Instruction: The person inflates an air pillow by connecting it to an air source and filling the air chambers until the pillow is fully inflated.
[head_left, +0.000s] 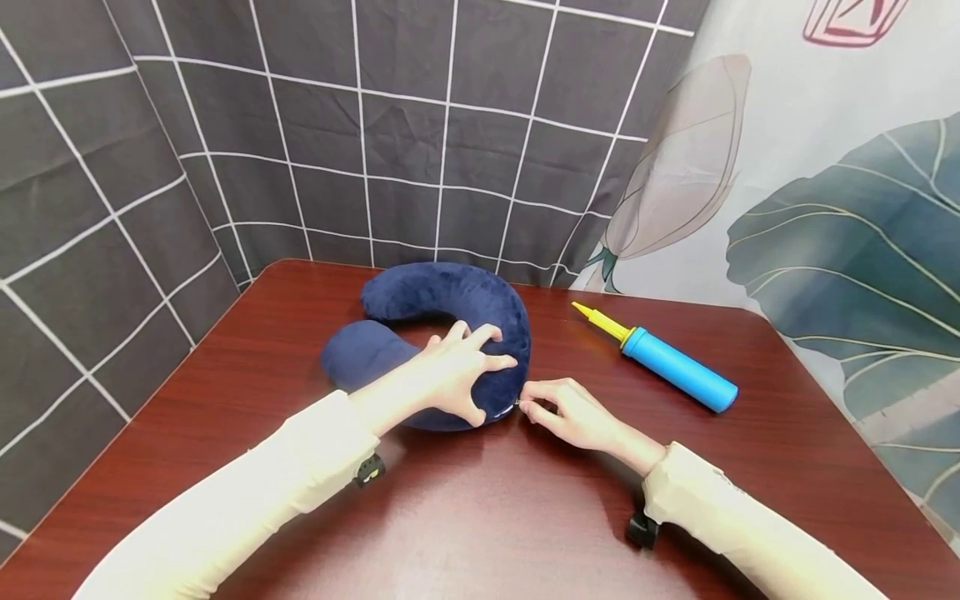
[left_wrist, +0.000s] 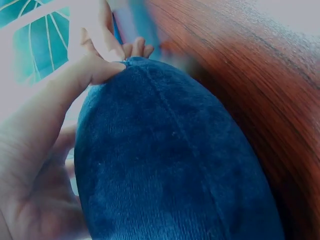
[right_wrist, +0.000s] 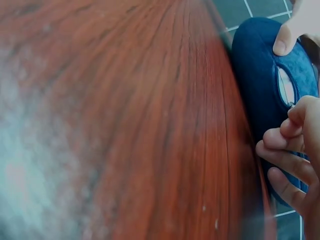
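A navy plush U-shaped neck pillow [head_left: 495, 304] lies on the table, its two ends toward the left. My left hand [head_left: 459, 371] grips its right-hand curve, fingers spread over the top and thumb on the near edge. In the right wrist view, that thumb presses beside a short zipper opening [right_wrist: 285, 86] with white material showing inside. Thumb and forefinger of my right hand [head_left: 573, 417] pinch the small zipper pull [head_left: 517, 403] at the pillow's near right edge. The pull itself is mostly hidden by the fingertips.
A blue hand pump [head_left: 678, 368] with a yellow nozzle lies right of the pillow. Under everything is a reddish-brown wooden table [head_left: 480, 517]. Dark grid-patterned cloth [head_left: 405, 142] hangs behind and left, and a leaf-patterned cloth [head_left: 862, 242] at the right.
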